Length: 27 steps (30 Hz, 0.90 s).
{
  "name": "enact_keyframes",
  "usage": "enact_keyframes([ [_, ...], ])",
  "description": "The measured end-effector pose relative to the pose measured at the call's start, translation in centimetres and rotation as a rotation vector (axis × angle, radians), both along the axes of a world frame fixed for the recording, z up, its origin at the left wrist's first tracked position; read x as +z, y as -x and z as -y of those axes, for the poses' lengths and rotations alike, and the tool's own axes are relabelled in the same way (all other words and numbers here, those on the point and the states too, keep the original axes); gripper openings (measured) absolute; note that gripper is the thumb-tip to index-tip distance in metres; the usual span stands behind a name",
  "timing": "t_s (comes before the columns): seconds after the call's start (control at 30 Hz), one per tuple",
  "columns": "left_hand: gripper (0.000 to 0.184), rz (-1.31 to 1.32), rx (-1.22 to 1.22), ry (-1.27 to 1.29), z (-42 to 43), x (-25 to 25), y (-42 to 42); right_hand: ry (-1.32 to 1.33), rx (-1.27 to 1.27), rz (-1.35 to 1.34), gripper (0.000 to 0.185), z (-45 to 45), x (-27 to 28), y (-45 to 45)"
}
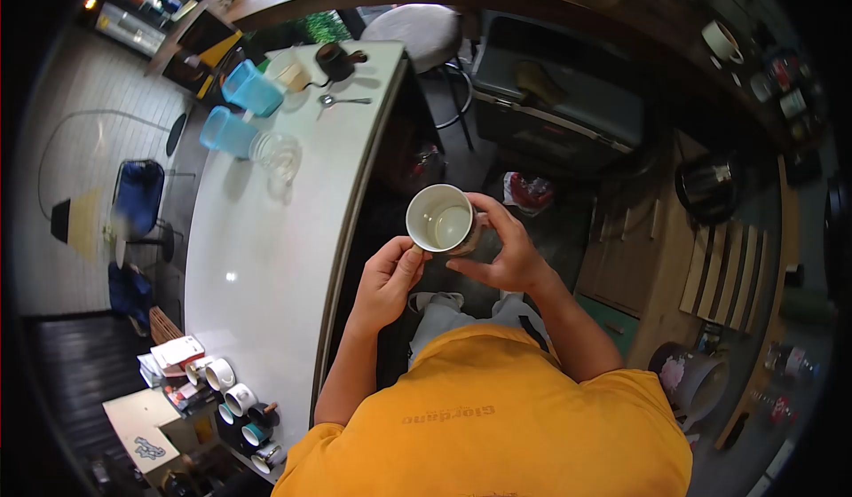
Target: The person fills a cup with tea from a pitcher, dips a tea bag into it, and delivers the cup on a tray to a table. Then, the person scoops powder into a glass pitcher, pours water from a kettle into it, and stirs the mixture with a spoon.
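Out in front of my chest, between both hands, is a white-lined mug, its mouth tilted toward me. The inside is pale, and a patterned outer wall shows low on its right side. My left hand pinches the mug at its near left edge, where the handle seems to be. Curved round the far right side of the mug is my right hand, its thumb held apart below. Its fingertips are partly hidden behind the mug.
A white counter runs along my left, bearing blue plastic pitchers, a clear jar, a spoon and several mugs. A dark cooler box and a stool stand ahead. Wooden drawers flank my right.
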<state>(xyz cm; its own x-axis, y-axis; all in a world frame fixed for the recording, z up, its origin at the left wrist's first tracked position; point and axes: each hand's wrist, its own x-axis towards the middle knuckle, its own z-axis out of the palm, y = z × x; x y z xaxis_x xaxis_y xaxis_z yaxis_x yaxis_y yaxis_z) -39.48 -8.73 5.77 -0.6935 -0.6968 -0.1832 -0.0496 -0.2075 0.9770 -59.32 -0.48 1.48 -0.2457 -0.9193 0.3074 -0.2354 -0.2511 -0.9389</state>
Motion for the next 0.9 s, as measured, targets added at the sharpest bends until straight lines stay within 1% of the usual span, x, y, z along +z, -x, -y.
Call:
enact_keyframes([
  [0.03,0.020,0.010,-0.030,0.001,-0.9,0.0,1.3,0.001,-0.030,0.010,0.082,-1.3,-0.1,1.2],
  [0.13,0.020,-0.040,-0.151,-0.105,-3.4,0.3,4.4,0.021,-0.062,0.044,0.081,-5.3,-0.3,3.9],
  [0.17,0.020,-0.037,-0.181,-0.103,-4.1,0.3,5.5,0.056,-0.096,0.046,0.080,-6.4,-0.5,4.5],
  [0.23,0.024,-0.156,-0.275,-0.104,-5.6,0.0,7.2,0.096,-0.155,0.042,0.080,-8.7,-0.4,5.3],
  [0.37,0.028,-0.117,-0.412,-0.010,-7.5,-0.3,8.4,0.109,-0.319,-0.005,0.078,-13.1,0.4,5.0],
  [0.43,0.030,-0.145,-0.482,-0.046,-8.8,-0.4,8.0,0.097,-0.383,-0.015,0.078,-15.2,0.8,3.7],
  [0.47,0.031,-0.123,-0.469,0.019,-9.8,0.1,7.6,0.077,-0.417,-0.039,0.078,-16.2,1.1,2.8],
  [0.63,0.033,-0.168,-0.631,0.007,-11.2,-2.2,3.2,0.018,-0.572,-0.089,0.078,-20.1,0.9,-3.5],
  [0.73,0.034,-0.140,-0.659,-0.116,-12.7,-3.4,0.1,-0.049,-0.668,-0.151,0.077,-22.5,0.6,-7.7],
  [0.8,0.035,-0.147,-0.678,-0.141,-13.6,-4.2,-1.7,-0.169,-0.648,-0.029,0.074,-24.7,0.8,-9.7],
  [0.9,0.035,-0.162,-0.676,-0.179,-15.3,-5.6,-3.5,-0.273,-0.706,-0.036,0.070,-28.2,1.4,-10.8],
])
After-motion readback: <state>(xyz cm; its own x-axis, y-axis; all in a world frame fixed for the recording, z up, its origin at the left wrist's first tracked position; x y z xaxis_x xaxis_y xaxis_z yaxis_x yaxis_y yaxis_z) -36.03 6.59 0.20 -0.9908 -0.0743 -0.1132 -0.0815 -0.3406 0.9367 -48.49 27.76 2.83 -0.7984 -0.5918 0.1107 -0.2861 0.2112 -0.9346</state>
